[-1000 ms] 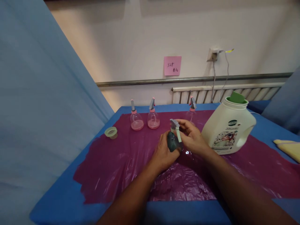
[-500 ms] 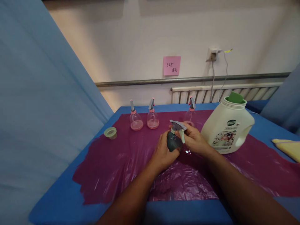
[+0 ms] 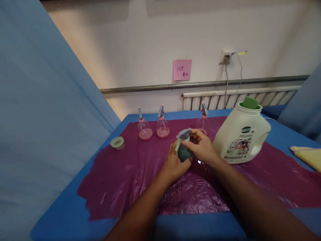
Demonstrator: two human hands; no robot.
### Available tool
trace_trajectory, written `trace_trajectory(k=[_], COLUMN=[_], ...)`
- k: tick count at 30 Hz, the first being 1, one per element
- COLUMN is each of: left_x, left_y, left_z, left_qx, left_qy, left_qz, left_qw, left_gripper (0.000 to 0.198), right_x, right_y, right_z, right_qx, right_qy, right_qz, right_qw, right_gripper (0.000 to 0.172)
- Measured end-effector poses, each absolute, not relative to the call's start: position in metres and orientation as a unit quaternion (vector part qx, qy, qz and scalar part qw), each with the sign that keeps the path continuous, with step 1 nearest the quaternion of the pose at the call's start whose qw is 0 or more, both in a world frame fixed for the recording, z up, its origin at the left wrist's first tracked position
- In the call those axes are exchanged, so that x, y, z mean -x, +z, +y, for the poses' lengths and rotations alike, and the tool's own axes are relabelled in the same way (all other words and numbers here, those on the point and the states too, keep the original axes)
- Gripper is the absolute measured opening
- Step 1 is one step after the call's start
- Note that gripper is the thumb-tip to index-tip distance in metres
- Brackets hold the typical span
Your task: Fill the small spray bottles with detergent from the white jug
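Note:
My left hand (image 3: 175, 163) wraps round the body of a dark green spray bottle (image 3: 184, 154) with a grey trigger head. At the bottle's neck, the fingers of my right hand (image 3: 202, 144) close on the spray head, whose trigger points to the left and toward me. Behind stand two clear spray bottles with pink collars and pink liquid, the left bottle (image 3: 144, 132) and the middle bottle (image 3: 163, 130). A third pink-collared spray bottle (image 3: 204, 121) is partly hidden by my right hand. Just right of that hand rises a large cream jug (image 3: 239, 137).
A green scoop or cap (image 3: 250, 102) sits in the jug's mouth. A small translucent cup (image 3: 117, 143) stands at the left on purple plastic sheeting (image 3: 117, 180) over a blue table. At the right edge lies a yellow cloth (image 3: 307, 156). A blue curtain (image 3: 50, 117) hangs at the left.
The grey spray head has turned on the bottle: its trigger pointed right and now points left. My right hand has shifted slightly left with it. My left hand keeps its hold.

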State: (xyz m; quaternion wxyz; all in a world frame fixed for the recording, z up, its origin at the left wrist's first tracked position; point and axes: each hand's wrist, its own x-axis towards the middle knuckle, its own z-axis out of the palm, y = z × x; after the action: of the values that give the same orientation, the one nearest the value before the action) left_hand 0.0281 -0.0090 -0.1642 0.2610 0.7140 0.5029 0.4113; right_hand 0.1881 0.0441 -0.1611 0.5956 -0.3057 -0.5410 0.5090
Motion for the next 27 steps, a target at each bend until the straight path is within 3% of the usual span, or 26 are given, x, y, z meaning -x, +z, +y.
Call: trace_trajectory(k=[4, 11, 18, 24, 27], left_x=[-0.028, -0.026, -0.021, -0.020, -0.021], left_y=[-0.163, -0.182, -0.196, -0.199, -0.199], left_z=[-0.009, -0.010, -0.002, 0.000, -0.001], left_qx=[-0.714, -0.696, -0.709, -0.693, -0.690], left_qy=[0.415, 0.450, 0.473, 0.488, 0.493], left_qz=[0.491, 0.493, 0.455, 0.448, 0.446], left_qw=[0.277, 0.265, 0.258, 0.285, 0.287], left_gripper=[0.065, 0.097, 0.094, 0.093, 0.090], right_x=[-0.187, -0.181, -0.180, -0.179, -0.180], right_y=[-0.158, -0.156, -0.147, -0.150, -0.153], right_z=[0.043, 0.041, 0.037, 0.038, 0.036], right_qx=[0.348, 0.394, 0.416, 0.394, 0.363], right_qy=[0.495, 0.474, 0.482, 0.491, 0.488], right_qz=[-0.559, -0.533, -0.527, -0.532, -0.532], right_qw=[0.566, 0.579, 0.563, 0.566, 0.588], right_gripper=[0.041, 0.047, 0.054, 0.047, 0.059])
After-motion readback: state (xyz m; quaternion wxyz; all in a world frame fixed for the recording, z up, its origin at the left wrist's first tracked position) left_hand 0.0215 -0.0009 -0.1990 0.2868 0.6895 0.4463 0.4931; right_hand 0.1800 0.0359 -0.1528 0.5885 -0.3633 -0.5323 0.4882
